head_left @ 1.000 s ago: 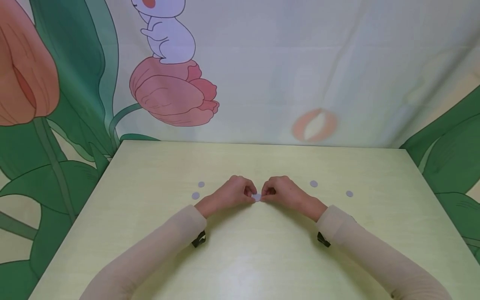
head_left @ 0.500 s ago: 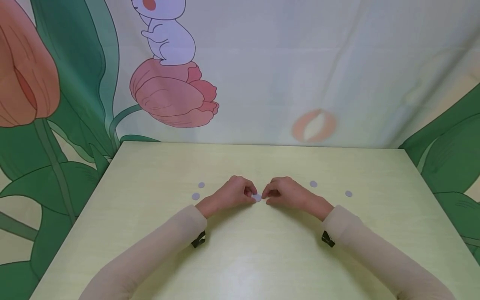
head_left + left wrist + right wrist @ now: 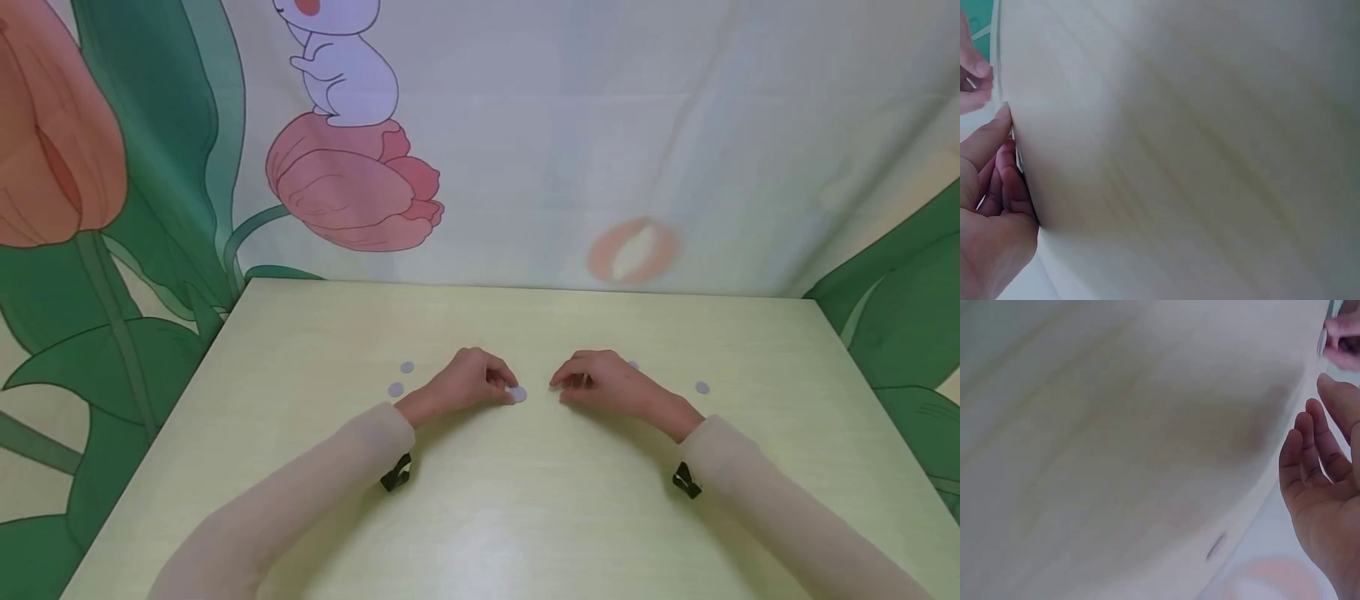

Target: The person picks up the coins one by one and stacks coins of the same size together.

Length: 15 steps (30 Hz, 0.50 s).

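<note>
A small pale lilac disc (image 3: pixel 519 394) sits at the middle of the table, and my left hand (image 3: pixel 474 379) pinches its left edge between thumb and fingers. From the right wrist view the same disc (image 3: pixel 1322 342) appears nearly edge-on at the left fingertips. My right hand (image 3: pixel 609 381) is a short way to the right, thumb and fingers parted with nothing between them. One more disc (image 3: pixel 633 365) lies just behind the right hand, partly covered by it. In the left wrist view my left hand (image 3: pixel 997 181) stays low at the tabletop.
Two similar discs, one farther back (image 3: pixel 407 367) and one nearer (image 3: pixel 396 389), lie left of the left hand. Another disc (image 3: pixel 702 387) lies farther right. The pale wooden table (image 3: pixel 480 500) ends at a printed curtain (image 3: pixel 525 167).
My right hand has let go of the disc, opened its fingers and drawn off to the right. The left hand keeps its pinch on the disc, nearly in place.
</note>
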Each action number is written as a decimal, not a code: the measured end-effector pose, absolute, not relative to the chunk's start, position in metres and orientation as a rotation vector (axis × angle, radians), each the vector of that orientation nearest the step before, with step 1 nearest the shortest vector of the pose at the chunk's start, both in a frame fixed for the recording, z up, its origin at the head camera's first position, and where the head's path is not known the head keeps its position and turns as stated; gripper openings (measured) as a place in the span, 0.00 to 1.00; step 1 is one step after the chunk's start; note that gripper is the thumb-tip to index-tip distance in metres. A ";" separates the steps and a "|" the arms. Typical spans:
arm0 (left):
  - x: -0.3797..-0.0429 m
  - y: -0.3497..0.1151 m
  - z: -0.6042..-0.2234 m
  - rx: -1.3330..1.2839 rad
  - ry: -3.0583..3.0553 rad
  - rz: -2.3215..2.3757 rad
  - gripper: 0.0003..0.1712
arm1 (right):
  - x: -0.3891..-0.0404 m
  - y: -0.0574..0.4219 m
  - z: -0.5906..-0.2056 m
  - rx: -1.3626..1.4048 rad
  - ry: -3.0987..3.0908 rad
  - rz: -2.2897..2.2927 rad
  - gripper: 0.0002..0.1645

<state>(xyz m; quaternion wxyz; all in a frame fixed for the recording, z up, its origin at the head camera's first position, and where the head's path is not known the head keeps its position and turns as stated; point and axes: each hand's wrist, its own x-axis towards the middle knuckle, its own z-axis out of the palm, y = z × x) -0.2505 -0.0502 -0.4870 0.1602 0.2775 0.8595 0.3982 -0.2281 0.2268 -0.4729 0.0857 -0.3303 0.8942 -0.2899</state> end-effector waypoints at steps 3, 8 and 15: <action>-0.251 -0.050 -0.488 0.778 2.439 1.158 0.07 | -0.229 0.243 -0.466 -0.919 2.694 -0.872 0.12; -0.251 -0.051 -0.487 0.778 2.428 1.171 0.08 | -0.234 0.272 -0.459 -0.844 2.792 -0.890 0.13; -0.250 -0.053 -0.486 0.764 2.418 1.184 0.08 | -0.237 0.304 -0.460 -0.720 2.864 -0.878 0.13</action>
